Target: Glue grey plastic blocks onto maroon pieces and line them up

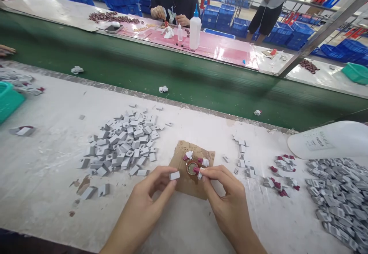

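Between the thumb and index finger of my left hand is a small grey block. My right hand pinches a small grey and maroon piece, its maroon end over a round bottle cap. The cap rests on a piece of brown cardboard. Two more maroon and white pieces lie by the cap, one a white-topped piece at its upper left. A heap of grey blocks spreads to the left of the cardboard.
At right are several maroon and grey pieces, a pile of grey parts and a white container on its side. A green conveyor belt runs beyond my table. Across it sits a person near a bottle. A green basket stands left.
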A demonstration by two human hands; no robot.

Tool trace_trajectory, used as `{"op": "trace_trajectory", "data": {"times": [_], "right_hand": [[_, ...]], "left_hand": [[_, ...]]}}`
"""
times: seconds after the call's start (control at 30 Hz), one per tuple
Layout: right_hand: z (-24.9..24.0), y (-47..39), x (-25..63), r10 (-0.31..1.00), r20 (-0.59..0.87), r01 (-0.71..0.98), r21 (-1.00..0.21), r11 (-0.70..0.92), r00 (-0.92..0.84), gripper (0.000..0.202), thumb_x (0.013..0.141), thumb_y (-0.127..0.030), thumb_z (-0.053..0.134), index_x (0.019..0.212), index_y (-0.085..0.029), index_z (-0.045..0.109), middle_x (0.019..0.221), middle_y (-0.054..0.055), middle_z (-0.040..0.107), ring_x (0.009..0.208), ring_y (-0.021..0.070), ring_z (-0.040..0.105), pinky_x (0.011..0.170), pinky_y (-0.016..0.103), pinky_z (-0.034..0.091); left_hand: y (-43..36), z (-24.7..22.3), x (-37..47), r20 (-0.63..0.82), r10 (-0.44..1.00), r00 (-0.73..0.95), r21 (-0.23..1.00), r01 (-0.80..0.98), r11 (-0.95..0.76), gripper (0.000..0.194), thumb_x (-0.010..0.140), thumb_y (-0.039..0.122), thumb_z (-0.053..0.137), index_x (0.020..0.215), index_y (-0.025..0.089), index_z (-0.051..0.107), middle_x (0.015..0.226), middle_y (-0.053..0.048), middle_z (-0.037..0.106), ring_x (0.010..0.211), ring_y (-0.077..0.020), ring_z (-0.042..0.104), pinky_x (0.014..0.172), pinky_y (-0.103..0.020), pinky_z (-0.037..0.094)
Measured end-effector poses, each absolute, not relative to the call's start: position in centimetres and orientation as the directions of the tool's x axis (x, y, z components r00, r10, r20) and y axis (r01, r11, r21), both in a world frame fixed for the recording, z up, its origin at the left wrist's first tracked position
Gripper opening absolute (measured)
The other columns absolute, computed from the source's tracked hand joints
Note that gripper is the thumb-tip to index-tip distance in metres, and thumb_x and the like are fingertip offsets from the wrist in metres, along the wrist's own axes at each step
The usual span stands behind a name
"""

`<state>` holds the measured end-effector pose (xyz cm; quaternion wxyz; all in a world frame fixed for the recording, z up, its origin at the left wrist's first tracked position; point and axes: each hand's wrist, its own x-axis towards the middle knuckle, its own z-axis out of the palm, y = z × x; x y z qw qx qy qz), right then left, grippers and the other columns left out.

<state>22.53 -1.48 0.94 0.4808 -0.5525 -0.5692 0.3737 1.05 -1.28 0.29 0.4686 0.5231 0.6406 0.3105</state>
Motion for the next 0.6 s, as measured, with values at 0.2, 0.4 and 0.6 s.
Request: {"op": "trace_trajectory", "data": {"times": [0.2, 0.4, 0.6], "right_hand": [[1.4, -1.2, 23.3, 0.972, -0.206, -0.113, -0.975, -0.193, 0.115, 0.014, 0.100, -0.038, 0.078, 0.107, -0.029, 0.087, 0.105, 0.007, 0.086, 0.104, 0.0291, 0.083, 0.092, 0.041, 0.069], [2.2, -1.6, 23.2, 0.963, -0.254, -0.250, -0.942, -0.223, 0.095, 0.016, 0.098, -0.040, 0.082, 0.108, -0.029, 0.088, 0.111, 0.008, 0.088, 0.108, 0.0306, 0.083, 0.095, 0.044, 0.069], [2.5, -1.6, 22.7, 0.968, -0.250, -0.368, -0.903, -0.221, 0.031, 0.016, 0.098, -0.041, 0.082, 0.110, -0.032, 0.088, 0.114, 0.007, 0.088, 0.109, 0.0298, 0.083, 0.100, 0.047, 0.068]], "left_hand": [[-0.5, 1.3, 1.6, -0.413, 0.905, 0.100, 0.903, 0.178, 0.392, 0.035, 0.091, 0.058, 0.080, 0.108, 0.028, 0.082, 0.089, -0.004, 0.080, 0.088, -0.0256, 0.077, 0.080, -0.035, 0.065], [0.2, 2.4, 2.5, -0.475, 0.875, 0.091, 0.871, -0.091, 0.483, 0.035, 0.088, 0.054, 0.087, 0.111, 0.027, 0.084, 0.101, -0.006, 0.084, 0.100, -0.0266, 0.079, 0.093, -0.037, 0.066], [0.4, 3.4, 3.8, -0.459, 0.886, 0.070, 0.877, -0.122, 0.464, 0.037, 0.086, 0.055, 0.088, 0.114, 0.031, 0.085, 0.107, -0.005, 0.082, 0.103, -0.0244, 0.073, 0.091, -0.033, 0.064]]}}
